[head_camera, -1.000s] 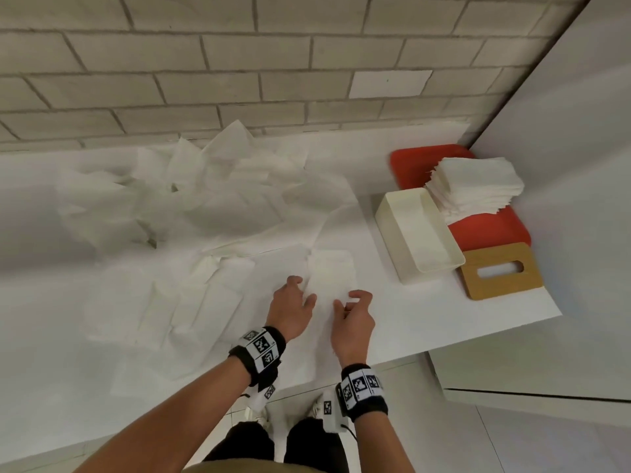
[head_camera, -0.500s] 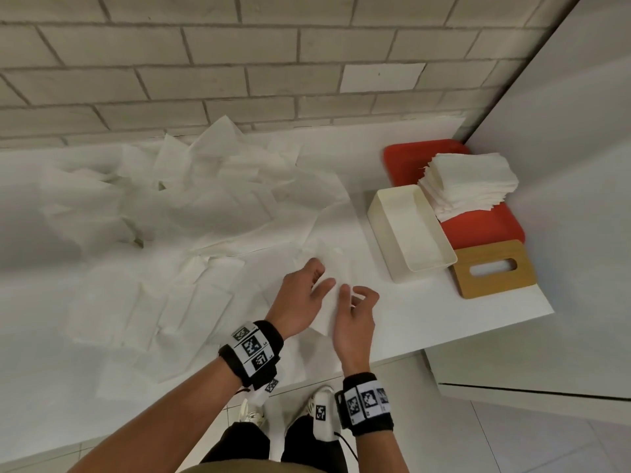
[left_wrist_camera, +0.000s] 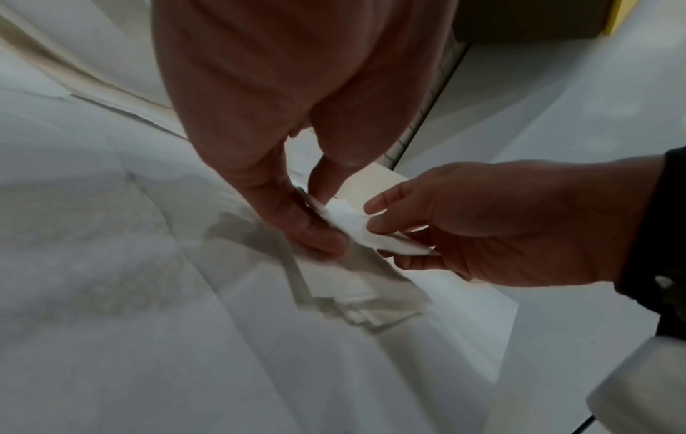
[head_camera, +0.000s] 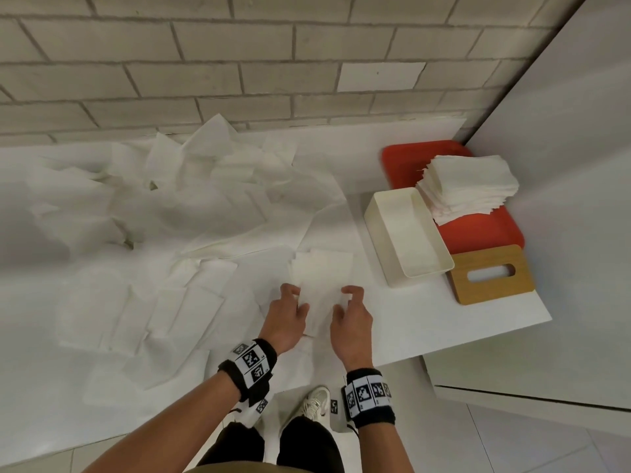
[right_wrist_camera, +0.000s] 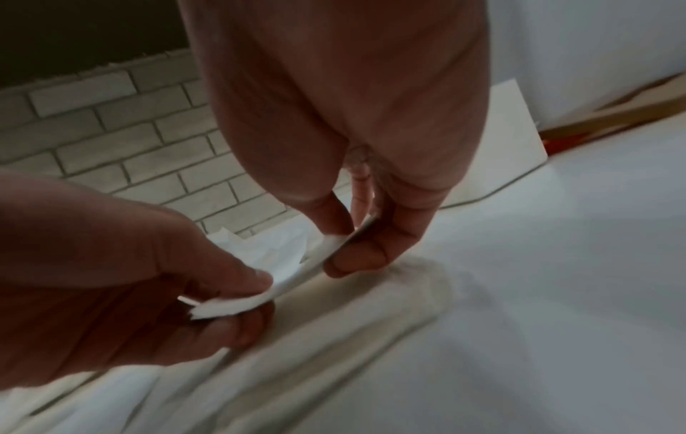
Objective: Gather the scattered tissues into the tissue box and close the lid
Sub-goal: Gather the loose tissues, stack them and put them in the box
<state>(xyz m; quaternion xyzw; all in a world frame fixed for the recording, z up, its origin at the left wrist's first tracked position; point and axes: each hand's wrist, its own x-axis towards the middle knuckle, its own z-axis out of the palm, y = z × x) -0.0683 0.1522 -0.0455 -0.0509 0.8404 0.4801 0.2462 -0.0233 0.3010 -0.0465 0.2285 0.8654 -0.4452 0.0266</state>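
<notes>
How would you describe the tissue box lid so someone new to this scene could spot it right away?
Start at the right end of the white counter, where a red tray holds a neat stack of tissues. Against the tray's near edge, beside the open cream tissue box, lies the lid. It is the only wooden thing there: a flat tan rectangle with a rounded slot through its middle.

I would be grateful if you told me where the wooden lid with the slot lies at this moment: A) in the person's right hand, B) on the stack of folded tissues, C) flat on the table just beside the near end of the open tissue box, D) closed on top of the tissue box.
C: the wooden lid lies flat on the table by the near end of the open, lidless tissue box, while both hands pinch a tissue.
</notes>
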